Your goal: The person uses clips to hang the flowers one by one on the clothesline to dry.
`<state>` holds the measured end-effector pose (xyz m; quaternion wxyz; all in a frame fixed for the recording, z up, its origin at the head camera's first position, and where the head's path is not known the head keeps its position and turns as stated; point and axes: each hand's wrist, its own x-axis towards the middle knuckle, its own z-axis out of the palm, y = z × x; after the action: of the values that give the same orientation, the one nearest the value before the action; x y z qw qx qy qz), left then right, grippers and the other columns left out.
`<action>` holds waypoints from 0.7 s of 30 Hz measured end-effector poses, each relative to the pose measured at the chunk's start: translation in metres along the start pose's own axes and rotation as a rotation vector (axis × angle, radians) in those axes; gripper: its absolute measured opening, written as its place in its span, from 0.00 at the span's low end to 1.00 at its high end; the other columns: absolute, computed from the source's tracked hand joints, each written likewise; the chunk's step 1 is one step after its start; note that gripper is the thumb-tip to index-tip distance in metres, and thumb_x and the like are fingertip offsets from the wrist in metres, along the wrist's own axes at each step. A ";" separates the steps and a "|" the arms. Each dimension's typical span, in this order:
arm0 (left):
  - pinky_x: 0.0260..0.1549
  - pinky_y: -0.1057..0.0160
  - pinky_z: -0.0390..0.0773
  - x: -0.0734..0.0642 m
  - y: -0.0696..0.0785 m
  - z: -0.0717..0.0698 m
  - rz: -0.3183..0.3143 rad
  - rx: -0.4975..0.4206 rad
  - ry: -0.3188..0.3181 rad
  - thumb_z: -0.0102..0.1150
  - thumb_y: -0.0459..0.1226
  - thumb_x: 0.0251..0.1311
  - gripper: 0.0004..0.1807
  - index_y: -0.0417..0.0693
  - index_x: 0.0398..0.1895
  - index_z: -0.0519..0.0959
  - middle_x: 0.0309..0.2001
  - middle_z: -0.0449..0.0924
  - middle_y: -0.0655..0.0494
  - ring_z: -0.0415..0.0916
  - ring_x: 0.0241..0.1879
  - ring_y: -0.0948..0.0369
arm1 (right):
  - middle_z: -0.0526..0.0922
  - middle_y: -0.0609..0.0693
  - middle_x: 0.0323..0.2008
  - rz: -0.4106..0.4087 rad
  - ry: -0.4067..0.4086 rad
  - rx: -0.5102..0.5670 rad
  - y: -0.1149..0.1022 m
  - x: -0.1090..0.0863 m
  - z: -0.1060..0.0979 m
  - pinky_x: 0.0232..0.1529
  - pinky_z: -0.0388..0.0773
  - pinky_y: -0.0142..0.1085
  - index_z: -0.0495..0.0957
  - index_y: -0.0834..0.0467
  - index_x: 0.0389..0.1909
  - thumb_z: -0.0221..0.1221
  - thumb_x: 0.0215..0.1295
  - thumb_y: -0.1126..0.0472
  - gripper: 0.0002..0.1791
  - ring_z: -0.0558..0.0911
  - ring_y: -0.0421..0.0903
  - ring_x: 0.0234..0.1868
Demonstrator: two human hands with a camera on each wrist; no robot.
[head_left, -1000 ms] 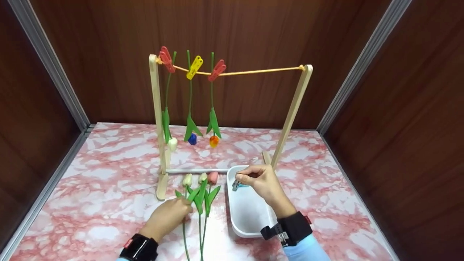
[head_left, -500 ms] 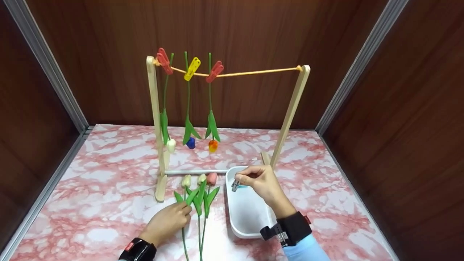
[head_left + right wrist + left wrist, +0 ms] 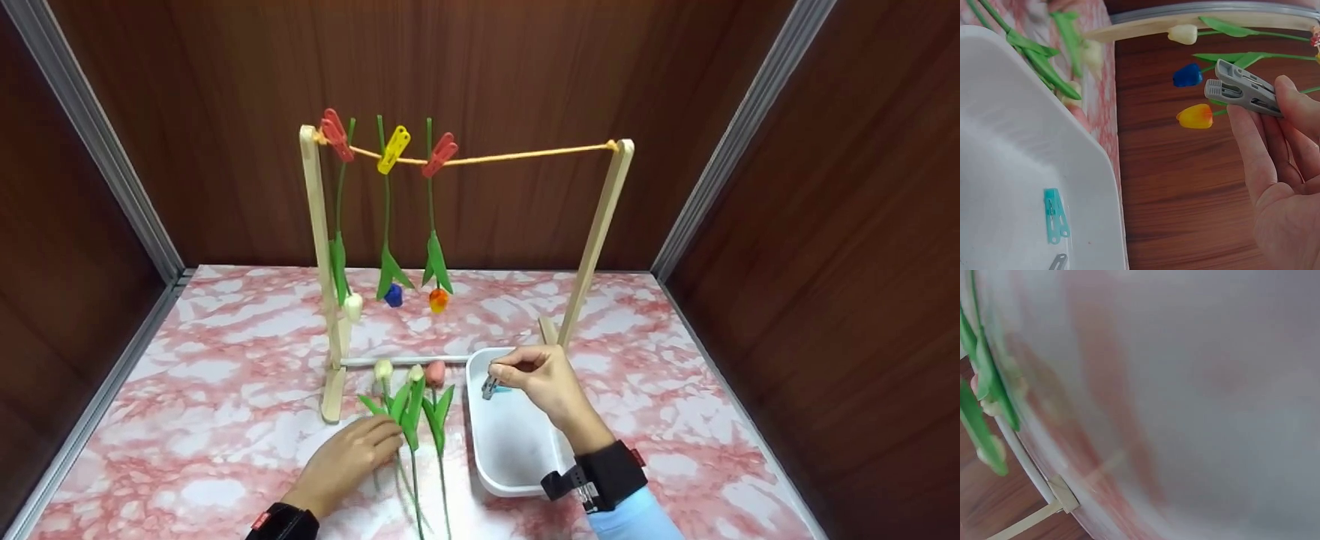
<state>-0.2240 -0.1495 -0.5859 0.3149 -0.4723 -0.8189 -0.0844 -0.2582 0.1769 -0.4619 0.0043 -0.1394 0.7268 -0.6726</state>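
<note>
My right hand pinches a grey clothespin by its handle end over the white tub. My left hand is at the stem of the leftmost of three artificial tulips, a cream tulip, its fingers curled round the stem just below the leaves. Right beside it lie another cream tulip and a pink tulip, stems pointing toward me. The left hand is out of sight in the left wrist view, where green leaves show at the left edge.
A wooden rack carries an orange cord. Red and yellow clothespins hold three tulips upside down on its left half: white, blue and orange-yellow. Inside the tub are a turquoise clothespin and a grey one.
My left hand has shifted slightly right, and the leftmost cream tulip's stem now slants across. The pink tulip's stem has swung right, apart from the others. My right hand has stayed over the tub.
</note>
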 end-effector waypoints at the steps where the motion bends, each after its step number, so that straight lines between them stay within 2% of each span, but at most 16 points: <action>1: 0.58 0.55 0.81 0.003 0.000 -0.002 -0.028 -0.030 0.044 0.73 0.28 0.48 0.17 0.43 0.45 0.86 0.51 0.86 0.52 0.83 0.54 0.53 | 0.90 0.57 0.34 0.001 -0.001 0.001 0.000 0.000 0.000 0.45 0.88 0.41 0.88 0.71 0.37 0.72 0.63 0.73 0.05 0.88 0.45 0.35; 5: 0.59 0.56 0.82 0.017 -0.001 -0.008 -0.152 -0.147 0.209 0.73 0.22 0.49 0.20 0.42 0.47 0.86 0.52 0.86 0.52 0.84 0.54 0.52 | 0.90 0.56 0.34 0.004 -0.009 0.007 0.000 0.000 -0.002 0.45 0.88 0.41 0.88 0.72 0.38 0.72 0.63 0.72 0.06 0.88 0.44 0.35; 12: 0.58 0.69 0.79 0.046 0.004 -0.024 -0.422 -0.437 0.436 0.74 0.17 0.52 0.21 0.42 0.48 0.86 0.48 0.87 0.53 0.85 0.50 0.54 | 0.90 0.58 0.35 0.001 0.002 0.015 -0.003 0.000 -0.005 0.45 0.88 0.40 0.87 0.73 0.39 0.72 0.63 0.72 0.07 0.88 0.44 0.35; 17: 0.54 0.68 0.81 0.078 0.004 -0.041 -0.562 -0.579 0.607 0.70 0.18 0.57 0.16 0.40 0.46 0.86 0.44 0.88 0.51 0.86 0.45 0.53 | 0.90 0.58 0.34 -0.014 0.019 0.016 -0.010 0.001 -0.008 0.45 0.88 0.40 0.87 0.73 0.39 0.72 0.63 0.73 0.07 0.88 0.45 0.35; 21: 0.51 0.63 0.85 0.112 0.001 -0.059 -0.663 -0.739 0.683 0.68 0.21 0.63 0.09 0.38 0.44 0.85 0.43 0.89 0.50 0.86 0.44 0.56 | 0.89 0.59 0.35 -0.033 0.028 0.031 -0.017 0.002 -0.011 0.46 0.88 0.41 0.87 0.73 0.39 0.71 0.63 0.73 0.06 0.88 0.45 0.35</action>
<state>-0.2374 -0.0938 -0.4730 0.3322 -0.2163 -0.6915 -0.6038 -0.2591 0.1865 -0.4438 -0.0149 -0.1417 0.7139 -0.6856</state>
